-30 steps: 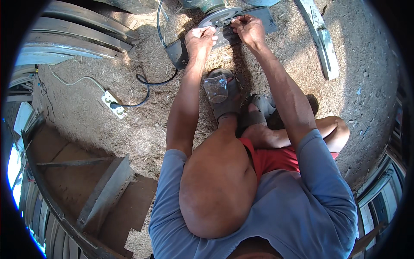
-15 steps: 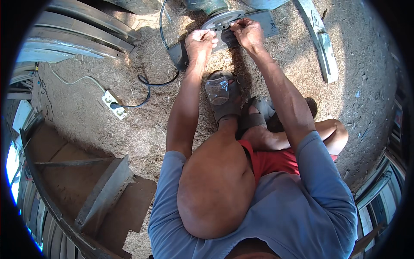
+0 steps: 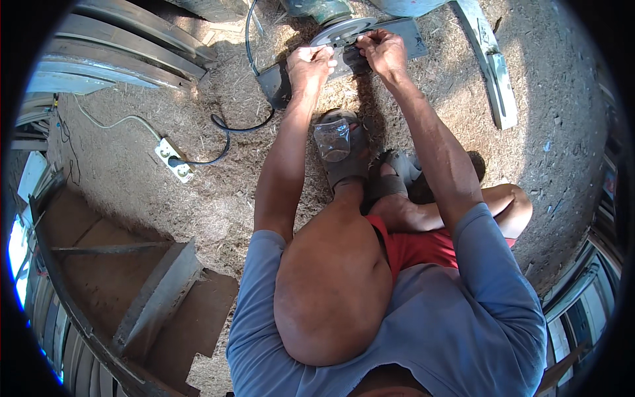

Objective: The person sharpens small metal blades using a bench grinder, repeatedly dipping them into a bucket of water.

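Note:
At the top of the view, a round grey metal disc with a pale rim is mounted on a greenish machine. A grey board lies under it. My left hand is at the disc's near left edge, fingers curled and fingertips pressed together. My right hand is at the right side, thumb and forefinger pinched close to the disc's lower edge. Whatever lies between either hand's fingertips is too small to make out. A clear plastic bag or cup rests on my sandal, below my hands.
A black cord runs from beside the machine to a white power strip at left. Stacked curved boards stand upper left; a long pale timber lies right. A ribbed wooden piece fills the lower left. Shavings cover the ground.
Both hands stay at the disc with only slight finger movement. My right hand has shifted a little to the right.

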Available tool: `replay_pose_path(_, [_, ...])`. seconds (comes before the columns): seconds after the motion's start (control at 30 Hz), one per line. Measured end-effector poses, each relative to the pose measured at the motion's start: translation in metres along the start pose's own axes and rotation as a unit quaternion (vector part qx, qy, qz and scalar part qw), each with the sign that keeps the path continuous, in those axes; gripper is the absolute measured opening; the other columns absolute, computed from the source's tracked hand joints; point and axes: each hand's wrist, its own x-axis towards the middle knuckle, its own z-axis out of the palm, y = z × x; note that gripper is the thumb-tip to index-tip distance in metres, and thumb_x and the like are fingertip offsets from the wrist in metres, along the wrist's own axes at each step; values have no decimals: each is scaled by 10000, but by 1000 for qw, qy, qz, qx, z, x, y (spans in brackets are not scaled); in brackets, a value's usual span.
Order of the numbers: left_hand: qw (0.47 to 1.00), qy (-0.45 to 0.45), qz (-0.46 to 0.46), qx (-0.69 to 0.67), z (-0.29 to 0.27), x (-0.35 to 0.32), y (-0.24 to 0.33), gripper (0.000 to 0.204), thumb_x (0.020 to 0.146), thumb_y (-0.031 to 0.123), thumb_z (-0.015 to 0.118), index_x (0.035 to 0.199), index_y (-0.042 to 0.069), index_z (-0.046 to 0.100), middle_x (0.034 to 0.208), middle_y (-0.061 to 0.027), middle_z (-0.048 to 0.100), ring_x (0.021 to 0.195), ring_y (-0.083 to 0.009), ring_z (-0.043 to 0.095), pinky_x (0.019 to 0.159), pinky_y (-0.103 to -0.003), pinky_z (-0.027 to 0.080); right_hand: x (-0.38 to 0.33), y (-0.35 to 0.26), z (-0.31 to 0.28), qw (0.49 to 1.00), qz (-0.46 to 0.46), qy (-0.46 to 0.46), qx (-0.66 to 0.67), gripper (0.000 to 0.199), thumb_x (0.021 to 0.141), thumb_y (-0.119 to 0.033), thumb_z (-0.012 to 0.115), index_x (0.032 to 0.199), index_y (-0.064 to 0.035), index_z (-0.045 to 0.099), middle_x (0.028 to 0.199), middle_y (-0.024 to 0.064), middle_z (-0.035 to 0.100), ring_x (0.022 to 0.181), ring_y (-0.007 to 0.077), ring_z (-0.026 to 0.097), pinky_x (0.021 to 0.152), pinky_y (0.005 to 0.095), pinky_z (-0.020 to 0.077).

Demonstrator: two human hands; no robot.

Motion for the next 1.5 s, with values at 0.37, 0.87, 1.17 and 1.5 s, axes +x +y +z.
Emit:
replay_pose_path(0.37, [1000,3,1,-13,-2,-1,-1,224,899,82,667,1018,-98,607,913,-141,689,664,-142,652,567,-217,541,1,2,3,1000,3,-2,-25,133,808,-255,730,894,-153,730,809,-9,738,766,161,697,722,322,538])
replay_pose_path(0.87, [998,29,23,-44,-8,-5,-4,140,899,40,648,979,-71,619,857,-116,674,679,-163,676,592,-263,576,-12,-22,8,1000,-4,-7,-24,104,839,-80,705,897,-3,667,804,70,727,744,104,680,663,240,521])
replay_pose_path(1.17, [998,17,31,-61,-12,-4,-7,134,896,30,650,982,-67,615,864,-119,672,682,-165,676,594,-265,578,-16,-29,7,996,13,4,-85,171,796,-193,721,925,-82,707,840,54,736,796,167,688,722,304,528])
replay_pose_path(1.5, [998,10,22,-53,-12,-5,-4,195,894,20,654,1041,-82,577,909,-143,662,718,-188,680,612,-256,576,-20,-39,2,991,9,3,-130,190,791,-121,651,969,-76,700,865,26,748,836,132,707,756,276,541])
